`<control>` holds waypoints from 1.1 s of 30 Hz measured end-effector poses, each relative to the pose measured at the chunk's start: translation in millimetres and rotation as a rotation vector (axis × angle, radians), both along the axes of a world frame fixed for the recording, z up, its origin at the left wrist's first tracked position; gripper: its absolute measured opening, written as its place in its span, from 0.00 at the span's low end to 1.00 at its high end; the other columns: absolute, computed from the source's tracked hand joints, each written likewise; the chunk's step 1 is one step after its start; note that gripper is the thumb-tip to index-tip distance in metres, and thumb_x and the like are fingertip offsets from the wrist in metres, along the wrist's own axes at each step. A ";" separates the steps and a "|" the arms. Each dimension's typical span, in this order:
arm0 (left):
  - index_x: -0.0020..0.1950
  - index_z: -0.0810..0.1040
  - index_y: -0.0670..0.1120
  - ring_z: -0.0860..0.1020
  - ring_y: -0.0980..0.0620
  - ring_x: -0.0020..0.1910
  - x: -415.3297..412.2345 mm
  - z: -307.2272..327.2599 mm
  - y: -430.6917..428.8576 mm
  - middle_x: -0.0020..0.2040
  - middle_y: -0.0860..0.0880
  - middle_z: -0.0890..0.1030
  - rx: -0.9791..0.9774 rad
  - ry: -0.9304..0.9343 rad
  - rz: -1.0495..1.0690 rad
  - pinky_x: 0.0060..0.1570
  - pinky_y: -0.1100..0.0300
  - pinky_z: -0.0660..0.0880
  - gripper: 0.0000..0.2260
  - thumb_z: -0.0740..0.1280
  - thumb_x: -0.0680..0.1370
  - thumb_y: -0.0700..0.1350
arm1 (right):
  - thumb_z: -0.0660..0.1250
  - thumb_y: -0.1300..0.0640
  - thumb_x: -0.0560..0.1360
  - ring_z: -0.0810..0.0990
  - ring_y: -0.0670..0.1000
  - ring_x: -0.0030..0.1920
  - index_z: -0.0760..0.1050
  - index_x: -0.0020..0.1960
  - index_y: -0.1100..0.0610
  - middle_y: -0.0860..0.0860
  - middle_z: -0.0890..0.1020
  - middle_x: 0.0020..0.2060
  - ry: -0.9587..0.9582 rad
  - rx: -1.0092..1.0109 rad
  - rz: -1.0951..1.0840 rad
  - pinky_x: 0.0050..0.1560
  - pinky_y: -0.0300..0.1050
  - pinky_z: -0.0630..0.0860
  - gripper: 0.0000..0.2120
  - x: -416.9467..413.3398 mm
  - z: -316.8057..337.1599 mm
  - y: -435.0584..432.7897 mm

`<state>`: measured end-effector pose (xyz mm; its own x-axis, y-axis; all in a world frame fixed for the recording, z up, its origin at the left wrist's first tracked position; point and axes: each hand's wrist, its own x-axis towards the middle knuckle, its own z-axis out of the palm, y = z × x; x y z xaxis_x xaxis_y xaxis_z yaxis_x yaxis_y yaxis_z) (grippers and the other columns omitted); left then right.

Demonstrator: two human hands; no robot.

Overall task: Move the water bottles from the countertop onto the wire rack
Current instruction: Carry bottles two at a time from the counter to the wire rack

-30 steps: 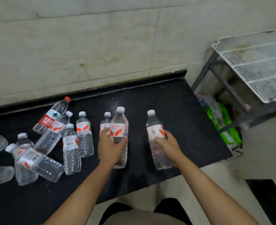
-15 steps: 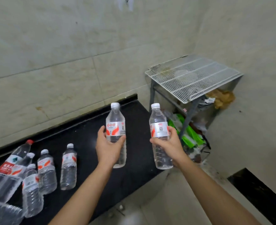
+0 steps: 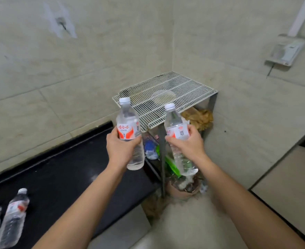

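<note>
My left hand (image 3: 121, 150) grips a clear water bottle (image 3: 128, 121) with a white cap and red-orange label, held upright in the air. My right hand (image 3: 189, 146) grips a second such bottle (image 3: 175, 123), tilted slightly. Both bottles hang in front of the white wire rack (image 3: 184, 90), whose top shelf stands bare in the room's corner. Two more bottles (image 3: 13, 216) lie on the black countertop (image 3: 67, 173) at the lower left.
Under the rack sit a blue-capped container (image 3: 150, 148), green packaging (image 3: 172, 166), brown material (image 3: 199, 117) and a pink basin (image 3: 182, 190). Tiled walls meet behind the rack. A wall-mounted box (image 3: 286, 51) hangs at the upper right.
Both hands have lifted their bottles off the countertop and carried them right, close to the rack. The view has swung right, so most countertop bottles have left the frame.
</note>
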<state>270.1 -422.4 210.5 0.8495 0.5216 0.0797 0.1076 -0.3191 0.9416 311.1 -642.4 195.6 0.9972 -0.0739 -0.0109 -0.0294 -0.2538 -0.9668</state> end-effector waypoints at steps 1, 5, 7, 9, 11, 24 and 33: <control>0.53 0.80 0.56 0.83 0.51 0.50 13.8 2.3 -6.7 0.55 0.48 0.81 -0.021 -0.005 0.004 0.53 0.47 0.81 0.24 0.78 0.59 0.54 | 0.83 0.48 0.63 0.81 0.41 0.44 0.73 0.58 0.51 0.42 0.82 0.46 -0.015 0.006 -0.018 0.43 0.41 0.76 0.29 14.1 2.6 -6.1; 0.53 0.75 0.54 0.82 0.48 0.50 69.5 12.5 -25.3 0.55 0.45 0.80 -0.085 -0.080 0.018 0.48 0.50 0.82 0.26 0.79 0.58 0.48 | 0.83 0.50 0.63 0.81 0.41 0.43 0.75 0.56 0.50 0.42 0.83 0.44 -0.073 0.028 -0.066 0.44 0.43 0.77 0.25 76.3 15.9 -18.6; 0.57 0.71 0.52 0.81 0.50 0.50 104.0 15.6 -29.3 0.54 0.47 0.79 -0.113 -0.136 0.002 0.47 0.55 0.80 0.28 0.80 0.63 0.41 | 0.82 0.50 0.64 0.82 0.42 0.43 0.76 0.53 0.48 0.44 0.83 0.44 -0.089 0.003 -0.048 0.41 0.42 0.75 0.22 113.3 23.1 -22.6; 0.62 0.68 0.49 0.81 0.53 0.49 145.5 15.8 -30.3 0.53 0.49 0.78 -0.159 -0.187 -0.022 0.46 0.61 0.77 0.29 0.78 0.67 0.35 | 0.82 0.49 0.65 0.82 0.43 0.42 0.76 0.52 0.49 0.44 0.84 0.43 -0.123 -0.060 -0.026 0.39 0.40 0.74 0.21 153.1 29.6 -25.0; 0.65 0.65 0.46 0.80 0.53 0.50 191.6 16.1 -28.5 0.55 0.47 0.78 -0.216 -0.205 -0.033 0.45 0.63 0.76 0.32 0.78 0.68 0.34 | 0.82 0.48 0.65 0.81 0.42 0.42 0.76 0.51 0.49 0.44 0.83 0.42 -0.165 -0.151 -0.006 0.38 0.37 0.73 0.20 193.3 37.9 -25.1; 0.67 0.65 0.47 0.80 0.54 0.53 387.8 39.5 -7.5 0.57 0.48 0.78 -0.324 -0.182 -0.051 0.46 0.61 0.80 0.20 0.67 0.80 0.52 | 0.82 0.38 0.62 0.77 0.37 0.45 0.83 0.51 0.46 0.46 0.79 0.48 -0.275 -0.361 0.298 0.45 0.31 0.71 0.22 430.3 71.2 -5.4; 0.62 0.72 0.45 0.83 0.51 0.48 477.7 33.7 -2.3 0.52 0.45 0.83 -0.301 -0.122 0.159 0.41 0.61 0.81 0.16 0.71 0.79 0.50 | 0.82 0.57 0.67 0.83 0.50 0.54 0.78 0.62 0.54 0.50 0.85 0.57 -0.206 -0.160 0.596 0.61 0.50 0.79 0.26 572.0 75.1 31.8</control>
